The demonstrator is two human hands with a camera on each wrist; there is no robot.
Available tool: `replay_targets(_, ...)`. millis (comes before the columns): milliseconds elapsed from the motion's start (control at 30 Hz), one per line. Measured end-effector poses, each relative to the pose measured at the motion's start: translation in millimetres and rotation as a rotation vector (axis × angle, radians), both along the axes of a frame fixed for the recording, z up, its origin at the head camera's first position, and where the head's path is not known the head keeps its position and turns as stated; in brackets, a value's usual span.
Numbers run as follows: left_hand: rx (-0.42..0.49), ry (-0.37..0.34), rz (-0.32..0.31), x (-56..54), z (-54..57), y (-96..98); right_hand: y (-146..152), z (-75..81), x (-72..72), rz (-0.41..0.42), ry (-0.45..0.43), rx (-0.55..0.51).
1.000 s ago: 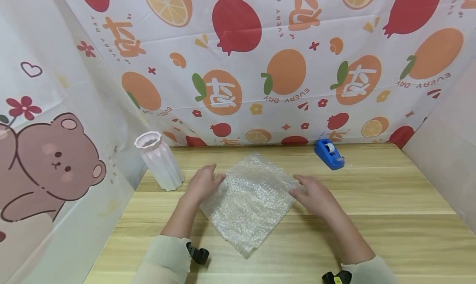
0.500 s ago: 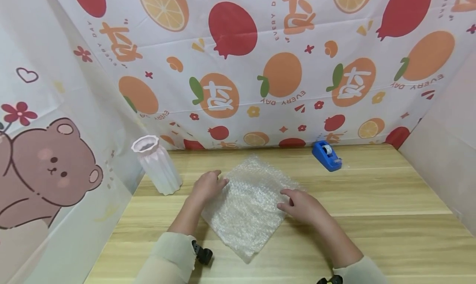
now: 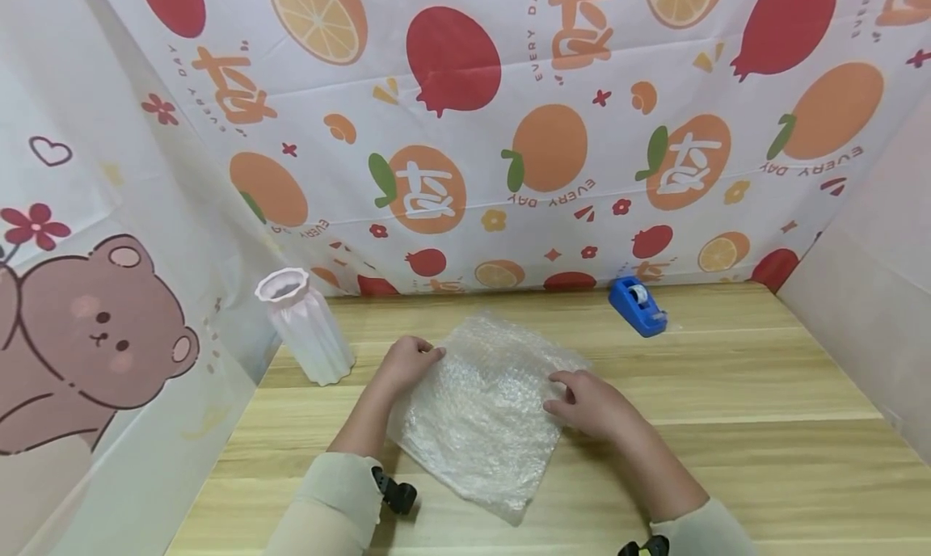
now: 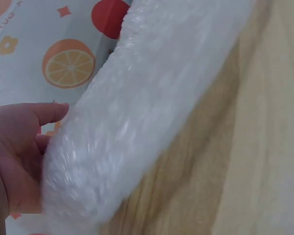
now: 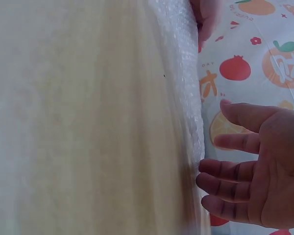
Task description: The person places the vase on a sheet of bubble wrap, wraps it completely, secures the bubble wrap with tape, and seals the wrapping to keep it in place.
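A sheet of clear bubble wrap [image 3: 480, 419] lies in front of me, its corners pointing outward. My left hand [image 3: 406, 365] pinches its left edge; in the left wrist view the thumb of that left hand [image 4: 19, 152] lies at the edge while the other fingers are partly hidden by the wrap. My right hand [image 3: 592, 402] hovers at the right side of the sheet. From the right wrist view, the right hand [image 5: 264, 166] has its fingers extended and apart, with fingertips close to the wrap's edge [image 5: 179, 73]; whether they touch cannot be told.
A pale ribbed vase [image 3: 311, 330] stands at the table's left back. Towards the back right sits a blue tape dispenser [image 3: 638, 307]. The wooden table [image 3: 727, 459] meets a fruit-print cloth [image 3: 480, 176] behind, and a bear-print cloth [image 3: 102, 330] hangs at left.
The right hand has moved inward to the left over the sheet. My left fingers have closed on the edge, and the bubble wrap has turned slightly, its near corner swinging right.
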State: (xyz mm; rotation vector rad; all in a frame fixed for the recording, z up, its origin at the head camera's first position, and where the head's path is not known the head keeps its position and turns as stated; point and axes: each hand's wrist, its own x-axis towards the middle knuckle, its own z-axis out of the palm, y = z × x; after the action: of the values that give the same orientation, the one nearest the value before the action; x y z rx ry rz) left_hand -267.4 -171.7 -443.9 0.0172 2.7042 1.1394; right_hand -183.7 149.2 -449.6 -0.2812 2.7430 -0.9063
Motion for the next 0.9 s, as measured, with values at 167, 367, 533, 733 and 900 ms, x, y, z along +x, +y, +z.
replay_targets(167,0.096,-0.052,-0.004,1.3,-1.1,-2.6,5.7,2.8,-2.5,-0.013,-0.026,-0.011)
replay_targets(367,0.195,-0.084,-0.019,6.1,-1.7,-1.0,15.7,5.2,-9.9,-0.04,-0.028,-0.024)
replay_targets(533,0.312,-0.049,0.014,7.1,-9.3,2.7,23.8,9.9,-18.1,-0.13,-0.045,-0.038)
replay_targets(733,0.462,-0.085,0.123,11.7,-19.0,11.8,28.8,10.5,-21.5,-0.173,-0.088,-0.036)
replay_targets(900,0.562,-0.116,0.179,13.5,-23.0,22.6,34.1,5.8,-24.3,-0.203,-0.074,-0.039)
